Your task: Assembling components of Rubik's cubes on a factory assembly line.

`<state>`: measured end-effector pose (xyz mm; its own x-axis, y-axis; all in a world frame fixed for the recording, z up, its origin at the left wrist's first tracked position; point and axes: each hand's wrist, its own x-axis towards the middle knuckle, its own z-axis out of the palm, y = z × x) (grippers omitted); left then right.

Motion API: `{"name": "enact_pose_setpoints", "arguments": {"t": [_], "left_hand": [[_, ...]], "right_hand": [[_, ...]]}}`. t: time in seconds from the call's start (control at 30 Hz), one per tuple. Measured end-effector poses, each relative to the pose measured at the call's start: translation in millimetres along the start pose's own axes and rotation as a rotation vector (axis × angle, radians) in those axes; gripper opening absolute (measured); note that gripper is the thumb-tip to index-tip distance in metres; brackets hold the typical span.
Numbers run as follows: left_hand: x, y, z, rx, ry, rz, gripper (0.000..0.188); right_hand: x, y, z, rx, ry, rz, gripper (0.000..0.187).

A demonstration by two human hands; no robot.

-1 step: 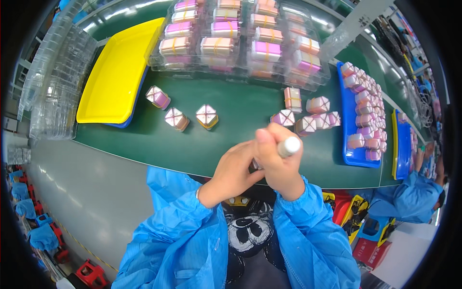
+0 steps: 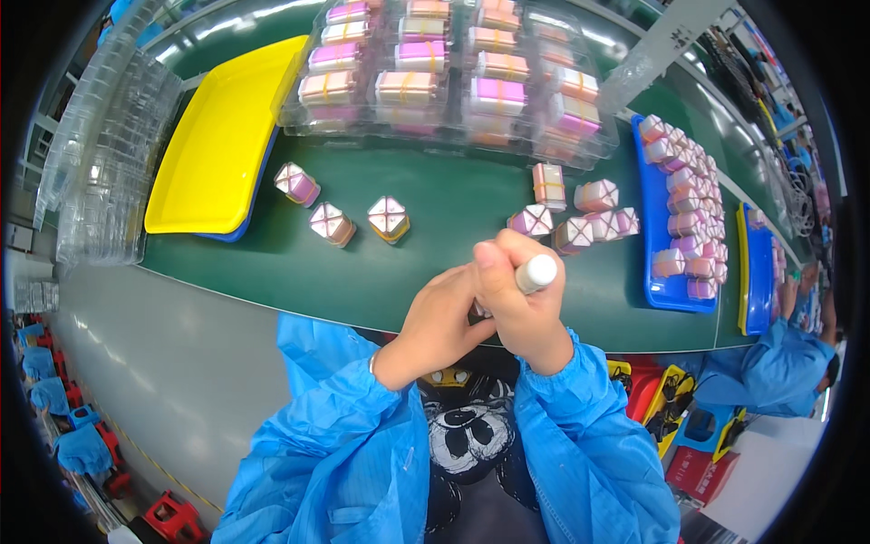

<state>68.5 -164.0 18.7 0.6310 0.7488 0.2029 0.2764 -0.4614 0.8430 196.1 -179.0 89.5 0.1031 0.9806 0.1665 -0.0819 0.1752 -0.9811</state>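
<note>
One green worktable spans the middle of the frame before you. On it, top centre, sits one stack of clear blister trays, its banded packs standing in four columns; a second clear stack rises at the upper left. Two trays lie nested at left: one yellow tray over one blue tray, whose edge shows below. At right, one long blue tray holds more than a dozen banded packs, too crowded to count exactly.

Your two hands meet just below centre. Your right hand is wrapped in a fist around one white-ended cylinder, its round end facing up. Your left hand is curled against it; you cannot tell from here what its fingers grip, though one small pale piece shows between the hands, mostly hidden. Loose on the table are three banded packs left of centre and at least five pink-and-white packs right of centre.
</note>
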Motion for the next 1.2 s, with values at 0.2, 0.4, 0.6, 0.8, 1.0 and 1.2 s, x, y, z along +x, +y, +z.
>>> {"name": "enact_pose_setpoints", "arguments": {"t": [0.2,0.4,0.6,0.8,1.0,1.2], "left_hand": [[0.8,4.4,-2.8,-0.272,0.018,-0.116,0.052],[-9.0,-8.9,-7.1,-1.013,-0.012,-0.208,0.057],[-8.0,-1.7,-11.2,-1.253,0.033,-0.49,0.097],[-6.9,6.5,-16.8,-1.07,0.125,-0.523,0.086],[-13.8,-0.5,-33.2,-0.157,0.263,0.038,0.06],[-12.0,-4.3,-47.3,0.282,0.426,0.153,0.065]], "right_hand": [[10.0,-22.5,-44.6,0.717,-0.052,-0.33,0.028],[-9.8,-42.4,-81.8,0.192,0.098,-0.009,0.025],[-7.3,-20.1,-40.6,-0.032,-0.131,0.423,0.023],[7.5,-2.0,-25.4,-0.225,-0.288,0.466,0.029],[7.2,-9.0,-51.2,-0.256,-0.41,0.18,0.034],[0.2,-15.6,-52.2,-0.337,-0.237,0.091,0.047]]}}
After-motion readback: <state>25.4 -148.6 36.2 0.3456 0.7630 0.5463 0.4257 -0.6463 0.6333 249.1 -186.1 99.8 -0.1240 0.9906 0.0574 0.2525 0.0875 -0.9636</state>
